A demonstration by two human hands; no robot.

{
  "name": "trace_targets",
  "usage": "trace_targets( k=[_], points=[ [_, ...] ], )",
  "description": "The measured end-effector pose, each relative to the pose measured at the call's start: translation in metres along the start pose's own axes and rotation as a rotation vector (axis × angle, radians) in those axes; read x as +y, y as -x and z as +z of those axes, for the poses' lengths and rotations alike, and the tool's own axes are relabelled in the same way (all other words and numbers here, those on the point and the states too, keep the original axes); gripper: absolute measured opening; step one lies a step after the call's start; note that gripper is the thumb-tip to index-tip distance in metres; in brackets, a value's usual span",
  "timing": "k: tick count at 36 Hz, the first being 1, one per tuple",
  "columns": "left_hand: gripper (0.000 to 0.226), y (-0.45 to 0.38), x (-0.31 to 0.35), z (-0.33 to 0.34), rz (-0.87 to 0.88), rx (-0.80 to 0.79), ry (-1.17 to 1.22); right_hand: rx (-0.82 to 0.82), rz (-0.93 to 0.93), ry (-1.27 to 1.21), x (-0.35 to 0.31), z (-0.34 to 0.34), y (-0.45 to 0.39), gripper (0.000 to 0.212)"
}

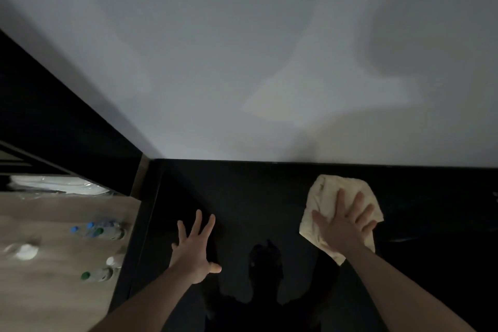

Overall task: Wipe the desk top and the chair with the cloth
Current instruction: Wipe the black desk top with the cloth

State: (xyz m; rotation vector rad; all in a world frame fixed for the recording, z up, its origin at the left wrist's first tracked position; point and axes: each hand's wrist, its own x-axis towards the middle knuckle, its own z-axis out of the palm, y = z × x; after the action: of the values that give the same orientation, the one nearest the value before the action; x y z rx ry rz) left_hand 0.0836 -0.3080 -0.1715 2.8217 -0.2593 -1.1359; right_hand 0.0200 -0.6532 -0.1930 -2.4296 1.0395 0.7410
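The black desk top (256,197) fills the lower middle and right, ending at a pale wall. A cream cloth (326,197) lies flat on it at the right, near the back edge. My right hand (345,224) presses on the cloth with the palm down and the fingers spread. My left hand (195,248) rests flat on the bare desk top to the left, fingers apart, holding nothing. No chair is in view.
Left of the desk lies a lower wooden surface (54,291) with several plastic bottles (105,232) with blue and green caps, more bottles (99,273) nearer me, and white plastic wrapping (54,183) at the back. The wall (242,62) rises behind the desk.
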Motion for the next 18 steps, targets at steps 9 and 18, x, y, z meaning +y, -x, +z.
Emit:
trace_targets(
  k=[9, 18],
  points=[
    [0.129, -0.001, -0.012, -0.009, 0.099, 0.013, -0.098, 0.008, 0.076, -0.087, -0.041, 0.013, 0.018, 0.096],
    [0.106, -0.009, -0.093, -0.045, 0.221, 0.123, -0.019, -0.009, 0.081, -0.121, -0.126, 0.049, 0.049, 0.095]
  ],
)
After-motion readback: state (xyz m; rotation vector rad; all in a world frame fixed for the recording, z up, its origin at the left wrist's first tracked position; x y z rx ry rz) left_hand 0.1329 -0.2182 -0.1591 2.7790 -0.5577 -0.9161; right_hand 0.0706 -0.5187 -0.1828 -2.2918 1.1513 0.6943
